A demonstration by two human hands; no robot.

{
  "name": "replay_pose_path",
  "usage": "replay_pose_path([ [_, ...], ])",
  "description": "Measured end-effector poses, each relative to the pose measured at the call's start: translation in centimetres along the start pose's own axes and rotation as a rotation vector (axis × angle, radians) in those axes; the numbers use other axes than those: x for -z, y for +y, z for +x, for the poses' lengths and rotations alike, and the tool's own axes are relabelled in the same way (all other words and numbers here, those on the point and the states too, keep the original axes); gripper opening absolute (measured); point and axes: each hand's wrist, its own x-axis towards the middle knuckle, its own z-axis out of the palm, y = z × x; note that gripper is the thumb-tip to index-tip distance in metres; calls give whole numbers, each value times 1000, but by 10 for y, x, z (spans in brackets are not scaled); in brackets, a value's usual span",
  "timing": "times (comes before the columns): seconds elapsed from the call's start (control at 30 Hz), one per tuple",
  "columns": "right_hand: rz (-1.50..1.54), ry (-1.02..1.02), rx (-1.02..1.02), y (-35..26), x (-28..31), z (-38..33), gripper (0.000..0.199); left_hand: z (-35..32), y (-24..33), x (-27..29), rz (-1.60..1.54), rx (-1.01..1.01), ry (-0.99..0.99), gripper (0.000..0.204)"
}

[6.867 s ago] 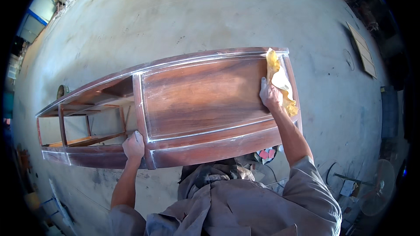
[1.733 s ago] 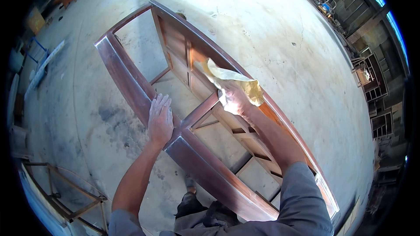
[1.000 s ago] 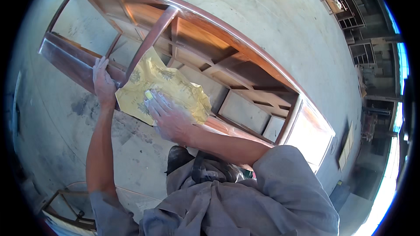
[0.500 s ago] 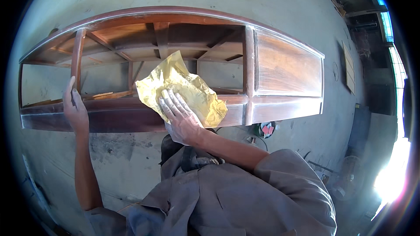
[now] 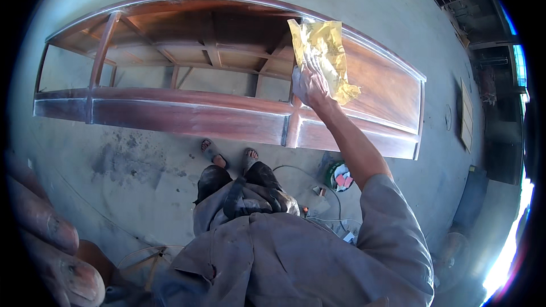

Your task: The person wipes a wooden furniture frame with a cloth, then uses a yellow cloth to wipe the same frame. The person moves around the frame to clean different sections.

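Note:
My right hand [image 5: 311,85] holds a crumpled yellow sheet of sandpaper [image 5: 327,48] against the upright post of a reddish-brown wooden cabinet frame [image 5: 187,112]. The palm faces the wood, and pale dust coats the fingers. Part of the post and the edge of the side panel [image 5: 381,74] are hidden behind the sheet. Very close to the camera, at the lower left, my left hand [image 5: 51,244] shows large, dusty fingers, apart from the cabinet, with nothing visible in them. The rest of that hand runs out of the picture.
Below the cabinet, my sandalled feet [image 5: 211,152] stand on the grey, stained floor [image 5: 131,187]. A dark bucket [image 5: 333,177] with pink pieces inside sits right of them, near a cable [image 5: 340,210]. A flat pale panel [image 5: 466,113] lies farther right.
My right hand and the sandpaper have moved up and right, from the front rail to the post. My left hand has left the left-hand post and come close to the camera.

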Motion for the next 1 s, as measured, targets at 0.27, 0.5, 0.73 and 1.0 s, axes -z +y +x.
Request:
replay_pose_path([
  [0.27, -244, 244, 384, 59, -4, 60, 52, -51, 72, -12, 82, 72, -15, 55],
  [0.5, -181, 83, 426, -39, -16, -112, 61, -88, 102, -10, 136, 151, -12, 53],
  [0.73, -431, -280, 197, -7, -14, -64, 65, -51, 107, -53, 86, 18, -109, 51],
  [1.0, -136, -82, 194, 34, -38, -247, 77, -2, 117, -110, 88, -202, -231, 50],
])
